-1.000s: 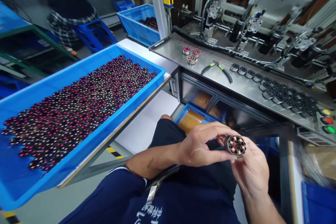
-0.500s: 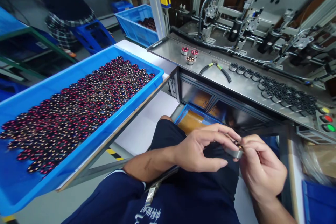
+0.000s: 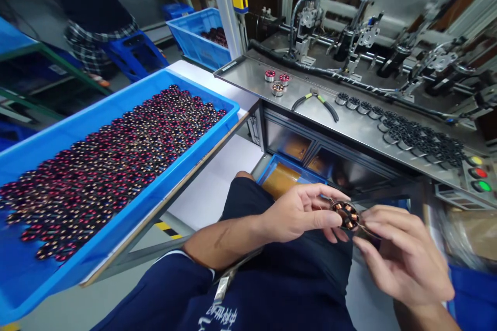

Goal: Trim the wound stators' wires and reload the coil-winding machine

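Note:
A round copper-wound coil part (image 3: 345, 215) is pinched between the thumb and fingers of my left hand (image 3: 301, 215), its windings facing up. Thin wire ends stick out from it on both sides. My right hand (image 3: 406, 248) is at the part's right edge, fingers bent near a thin wire; whether the fingertips grip that wire is too fine to make out. On the metal bench (image 3: 248, 75) stand several wound parts (image 3: 278, 88), pliers with green and black handles (image 3: 315, 101), and many black ring parts (image 3: 407, 134) grouped to the right.
A large blue tray (image 3: 205, 154) full of wound parts lies at the left. Behind the bench is a machine (image 3: 367, 36); its coloured buttons (image 3: 480, 172) are at the right. A blue crate (image 3: 200, 44) and a person (image 3: 89, 5) are farther back.
The coil part has tilted so its windings face up, with my left thumb now on it. My right hand has moved slightly right and down, its fingers more spread.

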The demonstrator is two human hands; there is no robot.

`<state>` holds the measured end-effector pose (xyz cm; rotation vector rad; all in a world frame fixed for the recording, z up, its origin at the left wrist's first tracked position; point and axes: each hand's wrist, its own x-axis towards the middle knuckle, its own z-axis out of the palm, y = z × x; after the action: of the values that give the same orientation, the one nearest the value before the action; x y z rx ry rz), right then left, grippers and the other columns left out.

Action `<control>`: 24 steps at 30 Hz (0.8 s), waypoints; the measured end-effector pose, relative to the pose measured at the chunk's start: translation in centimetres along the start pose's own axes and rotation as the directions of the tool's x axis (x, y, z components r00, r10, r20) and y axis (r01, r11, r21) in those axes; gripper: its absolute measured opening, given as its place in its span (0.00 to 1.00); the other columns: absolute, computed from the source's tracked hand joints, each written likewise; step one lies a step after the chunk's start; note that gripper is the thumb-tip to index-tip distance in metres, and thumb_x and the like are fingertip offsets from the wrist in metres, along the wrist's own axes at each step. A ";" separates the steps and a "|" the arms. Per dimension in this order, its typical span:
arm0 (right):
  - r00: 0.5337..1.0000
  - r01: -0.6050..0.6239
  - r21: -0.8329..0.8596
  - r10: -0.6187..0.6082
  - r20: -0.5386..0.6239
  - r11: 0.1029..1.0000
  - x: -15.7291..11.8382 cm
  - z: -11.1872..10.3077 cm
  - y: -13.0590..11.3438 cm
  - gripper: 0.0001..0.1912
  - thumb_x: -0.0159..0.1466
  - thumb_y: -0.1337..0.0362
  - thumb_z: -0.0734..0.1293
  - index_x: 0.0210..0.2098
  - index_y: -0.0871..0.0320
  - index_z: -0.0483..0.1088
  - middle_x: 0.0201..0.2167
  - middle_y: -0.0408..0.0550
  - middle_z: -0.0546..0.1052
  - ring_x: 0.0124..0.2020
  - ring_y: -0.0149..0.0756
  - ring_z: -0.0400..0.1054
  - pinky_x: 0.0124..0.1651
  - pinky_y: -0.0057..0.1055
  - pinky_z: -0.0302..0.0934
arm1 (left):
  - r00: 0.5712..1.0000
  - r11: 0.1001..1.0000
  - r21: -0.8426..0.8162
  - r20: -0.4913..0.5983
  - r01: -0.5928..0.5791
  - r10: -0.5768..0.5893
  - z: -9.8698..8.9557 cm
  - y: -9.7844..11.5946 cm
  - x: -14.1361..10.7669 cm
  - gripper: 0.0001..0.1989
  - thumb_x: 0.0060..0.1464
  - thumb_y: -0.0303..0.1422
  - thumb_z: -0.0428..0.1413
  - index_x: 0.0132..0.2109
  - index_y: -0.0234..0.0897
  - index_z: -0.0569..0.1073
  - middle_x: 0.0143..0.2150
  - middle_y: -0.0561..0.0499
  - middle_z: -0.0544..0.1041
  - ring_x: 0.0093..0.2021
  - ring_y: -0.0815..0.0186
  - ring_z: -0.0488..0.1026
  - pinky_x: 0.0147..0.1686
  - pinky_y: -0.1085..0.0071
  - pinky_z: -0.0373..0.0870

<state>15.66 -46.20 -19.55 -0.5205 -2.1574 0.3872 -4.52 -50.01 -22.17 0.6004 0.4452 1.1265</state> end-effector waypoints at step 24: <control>0.992 -0.129 0.102 0.130 0.005 0.986 2.1 -0.1 -1.5 0.11 0.61 0.81 0.68 0.38 0.61 0.73 0.32 0.46 0.75 0.33 0.32 0.70 0.33 0.30 0.65 | 0.974 0.962 -0.158 0.015 -0.222 0.227 -0.3 0.7 0.7 0.22 0.42 0.34 0.73 0.46 0.40 0.78 0.48 0.49 0.82 0.54 0.61 0.77 0.55 0.64 0.71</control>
<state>14.23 -46.44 -17.42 -0.6041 -2.0954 0.5657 -4.97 -49.12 -21.95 0.5402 0.2617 1.3524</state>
